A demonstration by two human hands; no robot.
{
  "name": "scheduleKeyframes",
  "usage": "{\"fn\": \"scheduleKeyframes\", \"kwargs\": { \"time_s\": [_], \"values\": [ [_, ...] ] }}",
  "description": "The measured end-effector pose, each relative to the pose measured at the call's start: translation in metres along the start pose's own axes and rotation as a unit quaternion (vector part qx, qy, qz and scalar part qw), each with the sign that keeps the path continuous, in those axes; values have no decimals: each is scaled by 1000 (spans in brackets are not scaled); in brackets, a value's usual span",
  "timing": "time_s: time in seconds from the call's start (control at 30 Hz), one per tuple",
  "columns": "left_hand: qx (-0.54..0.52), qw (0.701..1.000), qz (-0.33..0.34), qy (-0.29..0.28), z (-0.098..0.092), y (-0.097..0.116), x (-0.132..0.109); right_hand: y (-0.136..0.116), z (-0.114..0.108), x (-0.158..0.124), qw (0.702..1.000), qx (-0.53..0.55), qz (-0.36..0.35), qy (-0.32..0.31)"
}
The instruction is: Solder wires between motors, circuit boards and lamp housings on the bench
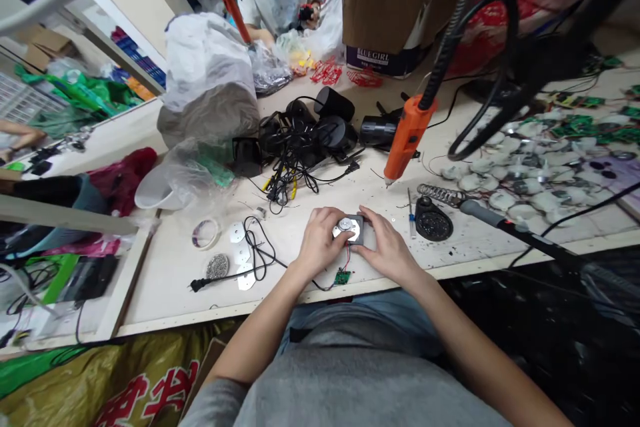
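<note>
My left hand (320, 240) and my right hand (383, 247) both grip a small grey square housing (356, 232) with a round silver disc (345, 227) set in it, low over the white workbench (170, 280). Fingers of both hands curl round its sides. Red and black wires run from it down to a small green circuit board (343, 276) lying near the bench's front edge. An orange electric screwdriver (407, 137) hangs on a cable just behind and to the right of my hands.
A soldering iron (493, 217) rests in its coil stand beside a black round holder (433, 220). Silver discs (241, 253), a tape roll (205, 233) and a black cord lie left. Tangled black devices (305, 133), plastic bags, a cardboard box and another person sit behind. White parts and green boards cover the right.
</note>
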State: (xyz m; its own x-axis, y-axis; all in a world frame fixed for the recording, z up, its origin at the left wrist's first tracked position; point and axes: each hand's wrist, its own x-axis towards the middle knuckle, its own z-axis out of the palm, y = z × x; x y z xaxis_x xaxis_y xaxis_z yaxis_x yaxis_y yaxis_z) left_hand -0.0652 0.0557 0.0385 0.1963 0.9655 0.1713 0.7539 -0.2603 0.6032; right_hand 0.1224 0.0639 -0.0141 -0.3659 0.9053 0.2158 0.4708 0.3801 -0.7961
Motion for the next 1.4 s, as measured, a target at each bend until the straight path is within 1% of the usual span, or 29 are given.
{"fn": "scheduleKeyframes", "kwargs": {
  "time_s": [0.1, 0.23, 0.3, 0.37, 0.4, 0.43, 0.53, 0.57, 0.6, 0.63, 0.7, 0.77, 0.8, 0.83, 0.87, 0.93, 1.07, 1.13, 1.17, 1.2, 1.23, 1.27, 1.33, 1.37, 1.4],
  "values": [
    [6, 1000, 20, 12, 1, -2, -1, 4, 1, 3, 1000, -13, -7, 8],
    [7, 998, 37, 42, 4, -6, -3, 6, 2, 3, 999, -28, -26, 12],
    [12, 998, 36, 46, 6, -9, -4, 3, 0, 4, 999, -29, -35, 5],
    [17, 998, 35, 41, 7, -10, -4, -2, -8, 7, 999, -27, -40, 10],
    [17, 998, 36, 41, 7, -11, -4, -6, -14, 9, 999, -25, -38, 26],
    [14, 998, 38, 42, 8, -11, -4, -11, -21, 12, 998, -23, -31, 55],
    [0, 998, 43, 50, 8, -9, -5, -26, -43, 24, 983, -25, -14, 182],
    [-1, 998, 40, 48, 7, -8, -5, -31, -48, 27, 978, -28, -20, 204],
    [1, 999, 35, 41, 7, -7, -5, -35, -51, 30, 978, -34, -31, 202],
    [8, 999, 30, 30, 6, -6, -4, -37, -52, 32, 982, -41, -45, 177],
    [29, 999, 19, 5, 4, -3, -3, -37, -46, 32, 994, -55, -66, 72],
    [45, 999, 11, -13, 1, -2, -1, -30, -36, 28, 995, -66, -61, -35],
    [48, 999, 10, -18, 0, -1, -1, -26, -30, 26, 994, -68, -51, -72],
    [49, 999, 10, -21, -1, -1, -1, -21, -25, 24, 992, -69, -43, -93],
    [50, 998, 14, -23, -2, -1, -2, -17, -20, 22, 992, -68, -39, -102],
    [50, 998, 27, -15, -5, 0, -4, -12, -15, 19, 992, -65, -47, -97],
    [35, 998, 36, 49, -11, 7, -4, -13, -13, 17, 992, -73, -64, -86],
    [-39, 996, 15, 77, -13, 8, -3, -14, -14, 17, 992, -75, -52, -86],
    [-107, 990, -12, 88, -13, 7, -2, -14, -15, 16, 993, -74, -45, -86],
    [-195, 974, -53, 98, -13, 5, -1, -14, -15, 16, 993, -72, -40, -85],
    [-295, 944, -104, 108, -13, 2, -1, -13, -15, 15, 993, -70, -40, -82],
    [-398, 896, -160, 117, -13, -2, -2, -12, -15, 14, 994, -70, -45, -76],
    [-567, 774, -251, 128, -14, -11, -5, -11, -14, 13, 994, -77, -67, -48],
    [-625, 716, -282, 131, -15, -14, -8, -12, -14, 13, 993, -83, -81, -30],
    [-664, 669, -305, 134, -17, -17, -10, -14, -13, 14, 991, -88, -96, -9]
  ]
}}
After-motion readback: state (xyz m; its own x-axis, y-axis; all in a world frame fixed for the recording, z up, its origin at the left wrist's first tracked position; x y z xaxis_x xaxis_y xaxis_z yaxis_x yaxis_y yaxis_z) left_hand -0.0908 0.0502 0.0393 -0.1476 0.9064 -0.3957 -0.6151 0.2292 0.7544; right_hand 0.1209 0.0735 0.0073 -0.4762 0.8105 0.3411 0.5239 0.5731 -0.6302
